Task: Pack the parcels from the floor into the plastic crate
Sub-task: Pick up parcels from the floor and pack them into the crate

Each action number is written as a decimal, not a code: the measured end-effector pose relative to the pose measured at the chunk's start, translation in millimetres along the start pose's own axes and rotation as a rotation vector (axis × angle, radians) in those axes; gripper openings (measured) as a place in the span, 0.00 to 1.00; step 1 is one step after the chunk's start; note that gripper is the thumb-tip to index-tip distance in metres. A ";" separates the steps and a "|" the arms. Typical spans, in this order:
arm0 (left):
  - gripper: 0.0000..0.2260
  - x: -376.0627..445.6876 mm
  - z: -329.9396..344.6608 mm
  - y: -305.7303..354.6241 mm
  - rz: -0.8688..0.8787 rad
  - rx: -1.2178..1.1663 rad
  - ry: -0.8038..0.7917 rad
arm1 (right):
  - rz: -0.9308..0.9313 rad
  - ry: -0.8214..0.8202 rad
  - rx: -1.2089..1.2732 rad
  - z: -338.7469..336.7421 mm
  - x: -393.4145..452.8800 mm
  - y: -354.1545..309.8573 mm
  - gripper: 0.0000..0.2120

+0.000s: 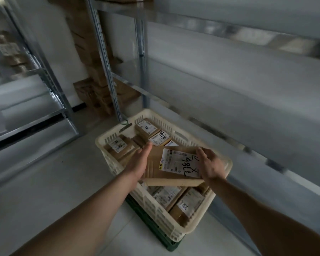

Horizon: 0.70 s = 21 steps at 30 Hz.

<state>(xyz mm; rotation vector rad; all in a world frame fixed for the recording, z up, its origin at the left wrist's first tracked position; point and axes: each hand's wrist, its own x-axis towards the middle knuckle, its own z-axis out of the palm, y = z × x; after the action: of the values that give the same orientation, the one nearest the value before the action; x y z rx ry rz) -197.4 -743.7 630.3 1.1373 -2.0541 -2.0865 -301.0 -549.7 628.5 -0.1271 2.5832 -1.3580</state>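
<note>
A: Where is the parcel right now?

B: A flat brown cardboard parcel (166, 167) sits between both hands, just above the cream plastic crate (151, 206), over its middle. Its white label (180, 163) faces up, with black handwriting across it.

A: How does each grip look?

B: The left hand (139, 161) lies along the parcel's left edge, fingers straight and together, palm pressing inward. The right hand (210, 164) is on the right edge, its fingers bent over the far corner and the label, so it holds the parcel.

A: And the crate itself?

B: It stands on the pale floor (44, 182), stacked on a dark green crate (155, 230) whose edge shows below. Inside are more packed parcels (147, 127) with labels up, at the far end and the near end, beneath the held one.

A: Anything around it?

B: Metal shelving (103, 52) rises to the left and behind, a long shelf runs along the right, and a stack of brown boxes (92, 71) stands in the far corner. The view is blurred towards the edges.
</note>
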 end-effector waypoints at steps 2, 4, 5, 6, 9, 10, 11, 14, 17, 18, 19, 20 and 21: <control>0.52 10.6 -17.8 2.7 0.011 0.002 -0.032 | 0.008 0.004 0.010 17.6 0.8 -8.9 0.17; 0.51 21.2 -31.4 3.4 0.006 0.009 -0.047 | 0.022 0.006 -0.001 32.2 3.1 -16.1 0.19; 0.51 25.7 -37.3 4.5 0.000 0.010 -0.049 | 0.031 0.010 -0.001 39.2 5.1 -19.2 0.20; 0.51 31.0 -42.5 6.0 -0.003 0.020 -0.053 | 0.039 0.015 0.005 44.9 7.3 -22.8 0.20; 0.51 49.1 -54.2 12.4 -0.004 0.043 -0.062 | 0.056 0.018 0.018 59.3 18.3 -33.3 0.18; 0.51 56.2 -57.8 15.3 -0.007 0.044 -0.060 | 0.057 0.016 0.017 63.7 23.1 -36.0 0.16; 0.53 63.1 -61.1 18.7 -0.014 0.049 -0.061 | 0.060 0.014 0.018 68.6 28.6 -38.1 0.14; 0.57 84.1 -68.4 29.0 -0.020 0.069 -0.077 | 0.074 0.011 0.037 84.0 48.0 -43.5 0.13; 0.57 106.4 -74.2 38.1 -0.018 0.090 -0.073 | 0.087 0.011 0.047 99.3 72.3 -49.7 0.18; 0.57 115.8 -75.9 39.2 -0.020 0.092 -0.073 | 0.084 0.012 0.038 104.1 81.3 -51.7 0.20; 0.57 124.4 -77.2 40.1 -0.023 0.096 -0.073 | 0.086 0.016 0.036 108.3 90.4 -53.6 0.21; 0.56 133.0 -78.3 40.6 -0.028 0.108 -0.074 | 0.086 0.018 0.039 112.4 99.2 -55.5 0.21; 0.55 140.7 -79.2 41.1 -0.041 0.123 -0.075 | 0.086 0.014 0.041 116.6 107.5 -57.0 0.21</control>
<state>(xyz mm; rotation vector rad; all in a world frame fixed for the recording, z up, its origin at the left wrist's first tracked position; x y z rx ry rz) -282.5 -885.1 607.7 1.1421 -2.2398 -2.0774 -379.8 -694.9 594.9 0.0007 2.5391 -1.3842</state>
